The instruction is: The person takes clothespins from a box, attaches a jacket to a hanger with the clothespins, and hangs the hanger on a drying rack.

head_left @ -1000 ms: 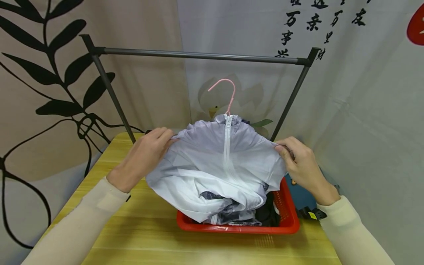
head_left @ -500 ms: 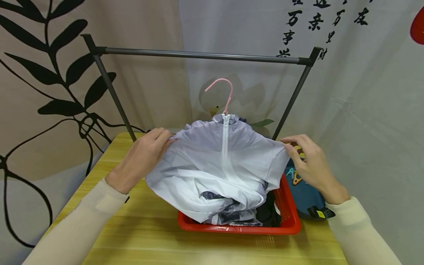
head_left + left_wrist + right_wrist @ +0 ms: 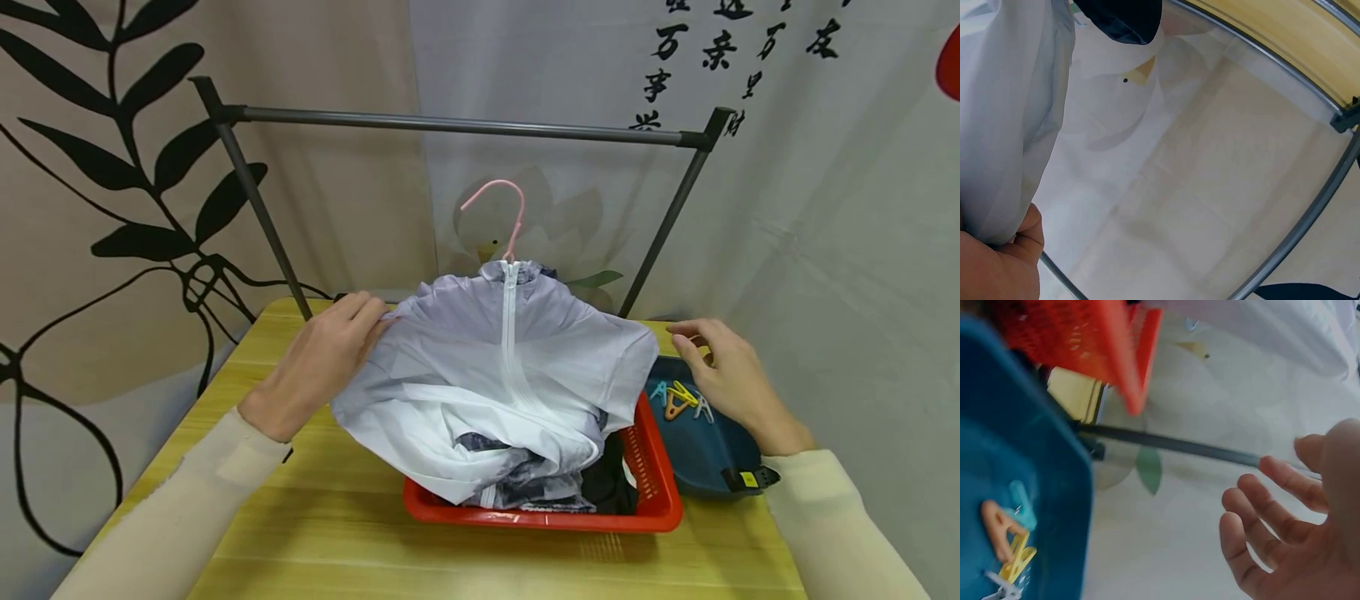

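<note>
A pale lilac-to-white zip-up jacket (image 3: 465, 350) is on a pink hanger (image 3: 517, 217), whose hook stands up above the collar. Its lower part droops over a red plastic basket (image 3: 540, 518). With thumb and fingers, my left hand (image 3: 326, 350) pinches the jacket's shoulder at the left, as the left wrist view also shows. My right hand (image 3: 727, 375) is apart from the jacket, its fingers loosely bent with nothing between them. It hovers above the edge of a blue tray (image 3: 712, 458). Inside that tray lie several small clothespins (image 3: 677, 400) in blue, orange, yellow and white.
A grey metal rack (image 3: 465, 125) spans the back of the wooden table (image 3: 360, 533), with slanted posts on both sides. Dark folded cloth (image 3: 607, 483) lies in the basket under the jacket. Behind hangs a printed curtain (image 3: 330, 200).
My right hand has let go of the jacket's right shoulder and moved right, over the blue tray, uncovering the clothespins. The left hand keeps its hold; the hanger hook has shifted slightly left.
</note>
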A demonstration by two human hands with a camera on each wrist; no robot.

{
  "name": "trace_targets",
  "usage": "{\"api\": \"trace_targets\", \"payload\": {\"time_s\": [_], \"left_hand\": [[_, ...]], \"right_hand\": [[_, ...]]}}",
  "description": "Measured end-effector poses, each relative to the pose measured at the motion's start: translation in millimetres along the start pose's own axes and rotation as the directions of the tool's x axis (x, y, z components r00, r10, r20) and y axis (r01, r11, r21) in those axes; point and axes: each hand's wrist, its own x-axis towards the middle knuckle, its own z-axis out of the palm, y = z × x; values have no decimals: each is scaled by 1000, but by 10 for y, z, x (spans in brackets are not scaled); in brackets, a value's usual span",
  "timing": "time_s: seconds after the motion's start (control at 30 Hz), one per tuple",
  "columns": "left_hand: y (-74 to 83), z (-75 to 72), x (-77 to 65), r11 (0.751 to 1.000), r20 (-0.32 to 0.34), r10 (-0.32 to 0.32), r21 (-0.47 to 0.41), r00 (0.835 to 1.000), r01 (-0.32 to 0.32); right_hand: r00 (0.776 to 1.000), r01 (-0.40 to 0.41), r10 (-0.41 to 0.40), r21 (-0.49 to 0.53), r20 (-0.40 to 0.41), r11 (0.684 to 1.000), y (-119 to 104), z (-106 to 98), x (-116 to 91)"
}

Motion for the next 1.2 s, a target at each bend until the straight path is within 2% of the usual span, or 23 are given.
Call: {"api": "trace_targets", "payload": {"time_s": [0.1,0.27,0.5,0.7,1.2], "left_hand": [[1,-6,2,1000,2,-2,-3,1000,2],[7,-8,1,1000,7,-4,-4,1000,4],[21,-1,4,1000,10,-14,5,1000,14],[35,2,-9,1000,9,-15,16,1000,14],[57,-32,-20,1000,16,-21,7,1000,21]], "right_hand": [[997,-31,33,-21,75,999,104,21,-19],[979,-87,90,-25,186,996,273,67,-68],[963,-106,120,-68,243,992,526,143,-143],[941,-137,157,-87,301,987,711,247,-180],[856,-221,253,-122,451,968,837,311,-154]]}}
